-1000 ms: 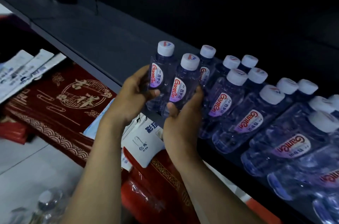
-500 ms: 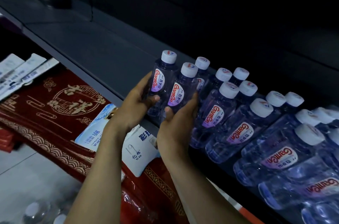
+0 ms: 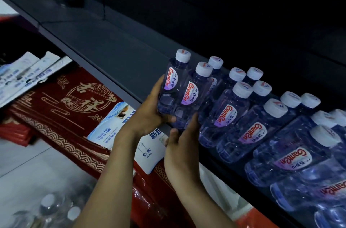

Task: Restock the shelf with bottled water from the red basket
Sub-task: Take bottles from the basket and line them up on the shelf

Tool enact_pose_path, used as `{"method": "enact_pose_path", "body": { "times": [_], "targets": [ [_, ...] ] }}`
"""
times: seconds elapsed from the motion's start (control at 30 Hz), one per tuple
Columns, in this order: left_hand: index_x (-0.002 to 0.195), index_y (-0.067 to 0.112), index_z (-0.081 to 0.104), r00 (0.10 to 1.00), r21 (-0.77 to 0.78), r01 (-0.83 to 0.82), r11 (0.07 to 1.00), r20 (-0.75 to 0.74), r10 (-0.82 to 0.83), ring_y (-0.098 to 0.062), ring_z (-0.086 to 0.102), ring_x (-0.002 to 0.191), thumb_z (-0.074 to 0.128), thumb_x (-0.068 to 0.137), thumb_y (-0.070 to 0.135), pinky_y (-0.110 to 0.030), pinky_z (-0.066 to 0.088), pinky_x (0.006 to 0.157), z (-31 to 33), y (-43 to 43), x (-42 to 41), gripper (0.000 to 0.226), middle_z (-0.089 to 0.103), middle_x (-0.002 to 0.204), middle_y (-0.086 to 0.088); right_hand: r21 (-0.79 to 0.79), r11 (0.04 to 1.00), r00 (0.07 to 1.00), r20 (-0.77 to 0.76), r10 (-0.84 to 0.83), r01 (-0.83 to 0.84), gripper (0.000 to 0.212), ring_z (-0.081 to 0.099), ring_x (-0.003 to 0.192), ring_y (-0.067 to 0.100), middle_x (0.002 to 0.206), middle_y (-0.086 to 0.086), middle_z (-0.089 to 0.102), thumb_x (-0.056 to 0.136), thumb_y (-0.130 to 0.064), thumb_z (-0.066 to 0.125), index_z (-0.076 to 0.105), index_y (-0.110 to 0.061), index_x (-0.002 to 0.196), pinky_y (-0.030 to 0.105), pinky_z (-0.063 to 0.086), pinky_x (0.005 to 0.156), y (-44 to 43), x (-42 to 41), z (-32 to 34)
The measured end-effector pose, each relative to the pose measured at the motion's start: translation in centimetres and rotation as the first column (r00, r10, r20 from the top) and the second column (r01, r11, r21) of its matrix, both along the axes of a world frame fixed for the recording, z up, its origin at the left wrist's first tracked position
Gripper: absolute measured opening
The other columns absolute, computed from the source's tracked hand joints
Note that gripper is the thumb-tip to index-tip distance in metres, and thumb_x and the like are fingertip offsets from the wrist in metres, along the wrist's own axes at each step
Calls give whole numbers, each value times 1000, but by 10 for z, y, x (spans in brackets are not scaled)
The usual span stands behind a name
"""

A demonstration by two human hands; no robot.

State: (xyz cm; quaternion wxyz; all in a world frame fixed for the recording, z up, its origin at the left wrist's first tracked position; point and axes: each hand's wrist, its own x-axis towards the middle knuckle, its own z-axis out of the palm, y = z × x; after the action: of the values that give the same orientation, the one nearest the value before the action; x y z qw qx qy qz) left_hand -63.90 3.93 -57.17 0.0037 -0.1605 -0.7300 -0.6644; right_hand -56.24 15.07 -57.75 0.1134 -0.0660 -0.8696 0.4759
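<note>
Two clear water bottles with white caps and red-lettered labels stand side by side at the left end of the row on the dark grey shelf (image 3: 112,50). My left hand (image 3: 149,113) grips the left bottle (image 3: 172,85) round its lower body. My right hand (image 3: 182,143) holds the right bottle (image 3: 194,95) near its base, fingers behind it. Several more of the same bottles (image 3: 228,113) fill the shelf to the right in two rows. A few loose bottles (image 3: 50,209) show dimly at the bottom left; the red basket itself I cannot make out.
The shelf surface to the left of the held bottles is bare. Below the shelf lie red boxes with gold patterns (image 3: 71,104) and white-blue packets (image 3: 112,126). A light floor (image 3: 28,162) shows at the lower left. The shelf back is dark.
Both hands have moved the two bottles up and a little to the right, closer to the row on the shelf. The camera view has tilted slightly.
</note>
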Motion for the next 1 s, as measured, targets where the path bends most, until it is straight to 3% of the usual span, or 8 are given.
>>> {"method": "enact_pose_path", "body": {
  "times": [0.13,0.27,0.4,0.6,0.67,0.77,0.9,1.0],
  "targets": [
    [148,46,8,1000,-40,6,999,-1,-6,-6,37,139,74,77,-9,-9,40,100,1,8,-5,111,37,148,14,-36,998,998,38,48,-47,70,17,150,18,166,2,2,101,-23,39,-3,-23,157,40,27,119,9,1,3],
    [153,41,7,999,-71,35,997,-19,-36,-7,37,140,75,79,-3,-33,37,114,1,9,-5,110,37,152,11,-28,995,994,51,100,-98,69,20,149,15,165,3,6,102,-14,41,0,-20,157,35,24,120,15,8,11],
    [154,33,17,987,-119,-159,980,-56,153,4,38,136,74,84,10,-31,35,115,0,3,12,93,39,150,15,67,977,978,59,200,-204,64,23,148,13,164,0,12,101,-10,42,12,-23,157,23,23,117,25,26,15],
    [143,14,41,718,-497,-668,553,-236,655,-32,50,122,58,84,1,-31,44,97,-48,-39,99,63,51,137,-16,523,758,888,-7,460,-389,64,41,137,27,153,9,33,88,-13,51,32,-15,149,40,44,106,10,58,-21],
    [138,10,42,638,-691,-598,406,-105,763,-43,51,116,57,79,3,-45,47,91,-78,-46,144,61,48,132,-22,640,621,847,92,523,-453,59,56,121,28,140,8,47,85,-22,57,44,-14,143,40,53,88,-9,67,-41],
    [142,17,37,703,-939,-158,305,110,703,-38,51,121,64,82,18,-46,45,94,-124,-52,208,65,47,133,-15,711,427,765,243,596,-558,62,62,111,31,135,9,52,80,-22,70,50,-15,138,40,54,81,-29,89,-72],
    [140,11,45,635,-906,16,422,335,696,-37,52,125,54,87,13,-42,46,100,-182,-83,263,54,52,138,-18,636,266,632,458,625,-724,61,48,129,34,149,14,34,92,-17,54,31,-14,148,40,45,98,-48,112,-113],
    [130,8,54,498,-840,40,541,487,718,-32,54,122,54,84,8,-36,47,98,-215,-107,279,45,54,135,-16,459,228,489,602,631,-859,48,51,125,33,140,14,43,95,-22,53,39,-13,140,41,45,97,-77,103,-150]
  ]
}}
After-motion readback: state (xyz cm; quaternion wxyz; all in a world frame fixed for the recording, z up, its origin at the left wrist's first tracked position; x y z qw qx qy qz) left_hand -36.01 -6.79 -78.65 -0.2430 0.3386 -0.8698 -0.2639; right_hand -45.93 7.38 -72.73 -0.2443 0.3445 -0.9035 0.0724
